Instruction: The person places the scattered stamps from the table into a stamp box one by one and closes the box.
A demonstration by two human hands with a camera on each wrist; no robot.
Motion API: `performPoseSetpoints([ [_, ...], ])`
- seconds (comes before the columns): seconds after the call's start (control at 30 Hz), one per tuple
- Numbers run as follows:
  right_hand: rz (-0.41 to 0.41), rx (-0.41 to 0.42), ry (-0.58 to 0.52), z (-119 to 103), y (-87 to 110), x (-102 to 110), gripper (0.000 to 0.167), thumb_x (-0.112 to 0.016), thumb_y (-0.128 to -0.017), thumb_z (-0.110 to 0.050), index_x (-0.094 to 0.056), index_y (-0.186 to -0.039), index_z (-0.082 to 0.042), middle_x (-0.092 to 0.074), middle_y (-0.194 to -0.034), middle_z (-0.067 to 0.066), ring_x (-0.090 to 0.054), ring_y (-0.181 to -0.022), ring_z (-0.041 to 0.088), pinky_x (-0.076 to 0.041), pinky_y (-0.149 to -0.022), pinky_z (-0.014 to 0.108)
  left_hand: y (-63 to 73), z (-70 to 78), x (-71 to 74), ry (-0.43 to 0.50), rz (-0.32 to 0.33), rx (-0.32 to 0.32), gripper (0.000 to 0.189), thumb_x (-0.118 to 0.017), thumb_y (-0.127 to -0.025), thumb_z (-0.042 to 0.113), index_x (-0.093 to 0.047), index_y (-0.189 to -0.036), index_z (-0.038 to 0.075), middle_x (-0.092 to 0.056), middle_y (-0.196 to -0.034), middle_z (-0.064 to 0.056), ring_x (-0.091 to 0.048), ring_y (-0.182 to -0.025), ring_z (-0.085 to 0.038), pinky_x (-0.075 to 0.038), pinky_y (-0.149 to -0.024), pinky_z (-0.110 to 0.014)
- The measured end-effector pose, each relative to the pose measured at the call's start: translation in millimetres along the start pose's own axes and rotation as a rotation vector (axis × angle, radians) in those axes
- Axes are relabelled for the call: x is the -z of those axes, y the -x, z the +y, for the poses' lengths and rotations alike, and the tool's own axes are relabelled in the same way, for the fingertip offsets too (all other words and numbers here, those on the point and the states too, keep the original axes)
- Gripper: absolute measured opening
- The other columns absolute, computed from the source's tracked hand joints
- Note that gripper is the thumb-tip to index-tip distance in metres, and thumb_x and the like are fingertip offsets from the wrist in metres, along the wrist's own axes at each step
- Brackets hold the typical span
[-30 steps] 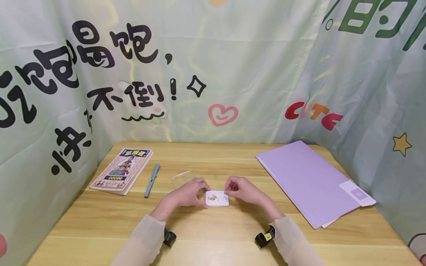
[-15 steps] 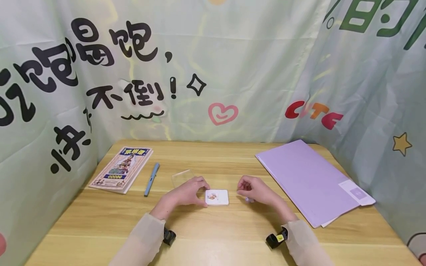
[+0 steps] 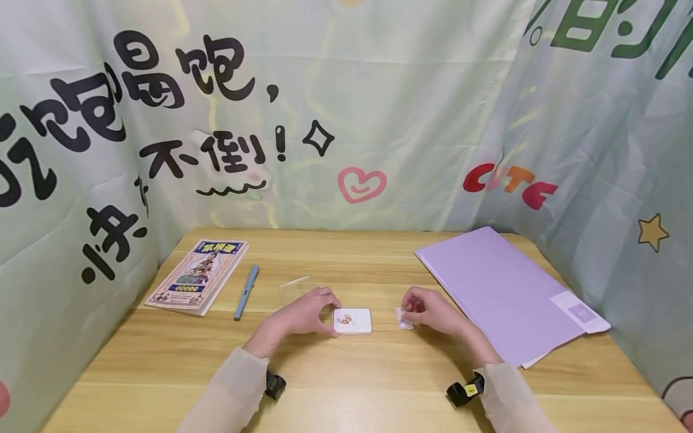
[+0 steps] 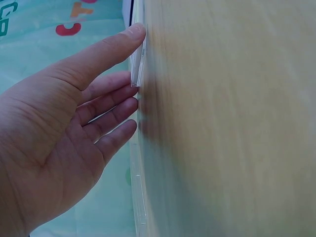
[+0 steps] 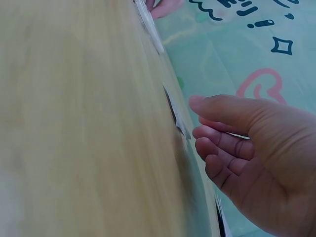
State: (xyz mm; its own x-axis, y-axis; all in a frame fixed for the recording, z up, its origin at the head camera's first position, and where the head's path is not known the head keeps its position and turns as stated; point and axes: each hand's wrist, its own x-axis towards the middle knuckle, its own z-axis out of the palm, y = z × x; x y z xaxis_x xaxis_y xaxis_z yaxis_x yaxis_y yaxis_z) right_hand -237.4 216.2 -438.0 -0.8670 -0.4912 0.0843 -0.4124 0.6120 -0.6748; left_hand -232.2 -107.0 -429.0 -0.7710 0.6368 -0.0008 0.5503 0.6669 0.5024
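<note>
My left hand [image 3: 307,313] holds the left end of a flat white rectangular case [image 3: 361,322] between thumb and fingers. The case lies on the table and bears a small printed picture. In the left wrist view the thumb rests along the edge of the case [image 4: 138,64]. A small pale purple printed piece [image 3: 402,320] lies on the table to the right of the case. Just over it is my right hand [image 3: 430,310], its fingers loosely curled. The right wrist view has thumb and fingertips apart from that small piece [image 5: 175,111], with nothing visible between them.
A clear flat plastic piece [image 3: 295,288] lies behind my left hand. Farther left are a blue pen [image 3: 247,293] and a booklet [image 3: 197,276]. A large purple folder [image 3: 503,294] covers the table's right side. Printed curtains hang behind the table.
My right hand has moved right, away from the case, bringing the small purple piece along and letting go of it on the table. The left hand has stayed at the case.
</note>
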Motion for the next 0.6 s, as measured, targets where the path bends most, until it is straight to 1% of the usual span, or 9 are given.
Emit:
performPoseSetpoints([
  [0.13, -0.004, -0.013, 0.005, 4.5, 1.6, 2.3, 0.018, -0.074, -0.085, -0.009, -0.061, -0.095, -0.005, -0.060, -0.081, 0.002, -0.051, -0.073, 0.005, -0.046, -0.064, 0.019, -0.2, 0.9, 0.4, -0.004, -0.002, -0.006, 0.052, -0.084, -0.076, 0.027, -0.064, -0.118, 0.004, -0.060, -0.117, -0.006, -0.055, -0.109, -0.021, -0.047, -0.099, -0.040],
  [0.33, -0.008, -0.021, 0.033, 8.5, 0.6, 1.6, 0.022, -0.076, -0.084, -0.014, -0.061, -0.097, -0.005, -0.059, -0.083, 0.001, -0.050, -0.074, 0.005, -0.046, -0.066, 0.019, 0.7, 1.7, 0.9, -0.009, 0.003, -0.009, 0.052, -0.084, -0.076, 0.027, -0.064, -0.117, 0.004, -0.060, -0.116, -0.006, -0.055, -0.109, -0.021, -0.047, -0.100, -0.040],
  [0.6, -0.023, -0.015, 0.063, 7.5, -2.4, 1.3, 0.021, -0.077, -0.083, -0.012, -0.061, -0.095, -0.006, -0.056, -0.080, 0.000, -0.049, -0.074, 0.008, -0.044, -0.065, 0.020, 0.3, 0.5, 0.8, -0.010, 0.000, -0.010, 0.052, -0.085, -0.076, 0.028, -0.064, -0.117, 0.004, -0.060, -0.117, -0.006, -0.055, -0.110, -0.021, -0.047, -0.100, -0.040],
])
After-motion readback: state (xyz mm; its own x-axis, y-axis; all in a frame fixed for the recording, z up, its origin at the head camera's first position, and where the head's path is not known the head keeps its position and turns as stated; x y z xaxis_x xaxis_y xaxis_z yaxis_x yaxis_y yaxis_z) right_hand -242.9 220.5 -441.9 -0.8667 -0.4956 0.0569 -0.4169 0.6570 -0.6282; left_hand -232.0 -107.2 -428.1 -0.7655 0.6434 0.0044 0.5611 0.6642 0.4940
